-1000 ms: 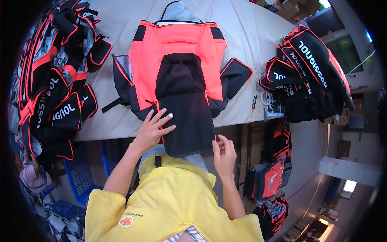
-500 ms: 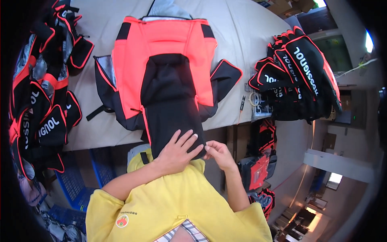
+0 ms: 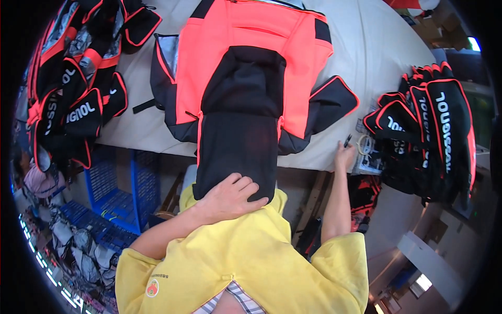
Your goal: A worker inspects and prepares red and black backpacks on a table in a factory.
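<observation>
Currently left hand [image 3: 230,192] on flap [image 3: 238,149], right hand [image 3: 345,156] at tool [image 3: 348,139]

From far, I see the bag [image 3: 243,81] lying on the desk [image 3: 374,57], its black flap hanging over the near edge. The left hand rests on this flap, fingers curled; whether they pinch it, I cannot tell. The right fingers are close about the dark tool, beside the ring [image 3: 360,141]; whether they hold it, I cannot tell.

The upper edge cuts off the top of the coral-and-black bag [image 3: 243,83], which hides part of the surface [image 3: 366,52] beneath. The right hand [image 3: 343,157] partly covers a dark item [image 3: 348,139] too small to identify.
</observation>
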Motion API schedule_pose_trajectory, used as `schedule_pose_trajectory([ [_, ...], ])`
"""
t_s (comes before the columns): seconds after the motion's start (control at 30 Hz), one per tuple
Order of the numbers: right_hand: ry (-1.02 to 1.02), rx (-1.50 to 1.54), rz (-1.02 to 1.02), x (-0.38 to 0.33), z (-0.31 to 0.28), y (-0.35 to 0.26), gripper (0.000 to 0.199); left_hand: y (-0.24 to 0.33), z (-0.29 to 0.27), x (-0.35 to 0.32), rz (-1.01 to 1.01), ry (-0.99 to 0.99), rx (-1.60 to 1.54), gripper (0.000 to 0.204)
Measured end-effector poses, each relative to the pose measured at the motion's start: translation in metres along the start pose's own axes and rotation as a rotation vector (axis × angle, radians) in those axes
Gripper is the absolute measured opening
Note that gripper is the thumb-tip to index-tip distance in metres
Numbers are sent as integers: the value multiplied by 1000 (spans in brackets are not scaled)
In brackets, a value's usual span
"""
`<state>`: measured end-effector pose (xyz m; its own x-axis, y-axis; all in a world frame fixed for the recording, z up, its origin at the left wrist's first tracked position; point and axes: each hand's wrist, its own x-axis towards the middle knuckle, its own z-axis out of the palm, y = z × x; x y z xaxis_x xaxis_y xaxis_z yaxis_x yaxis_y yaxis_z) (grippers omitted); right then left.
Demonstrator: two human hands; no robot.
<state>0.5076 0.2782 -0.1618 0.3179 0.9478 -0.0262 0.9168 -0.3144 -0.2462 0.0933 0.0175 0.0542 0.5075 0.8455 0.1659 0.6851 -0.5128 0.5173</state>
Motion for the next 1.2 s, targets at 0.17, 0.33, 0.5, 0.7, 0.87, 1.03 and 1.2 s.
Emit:
schedule_pose_trajectory([
  [0.17,-221,374,126,16,9,27,42,32,14,13,-170,131,97,33],
  [0.33,-516,1186,342,-52,-49,-7,17,53,29,23,-228,199,202,36],
  [0.5,-943,1253,-94,-163,-131,-72,16,67,37,30,-297,188,242,35],
  [0.7,-630,656,-947,-198,-165,-109,21,76,41,34,-311,259,287,34],
  [0.87,-539,538,-1106,-194,-165,-115,28,80,44,35,-317,284,299,33],
  [1.03,-545,522,-1135,-191,-166,-112,28,84,48,34,-332,291,307,33],
  [1.2,-511,506,-1142,-194,-162,-109,25,84,50,32,-339,294,304,32],
])
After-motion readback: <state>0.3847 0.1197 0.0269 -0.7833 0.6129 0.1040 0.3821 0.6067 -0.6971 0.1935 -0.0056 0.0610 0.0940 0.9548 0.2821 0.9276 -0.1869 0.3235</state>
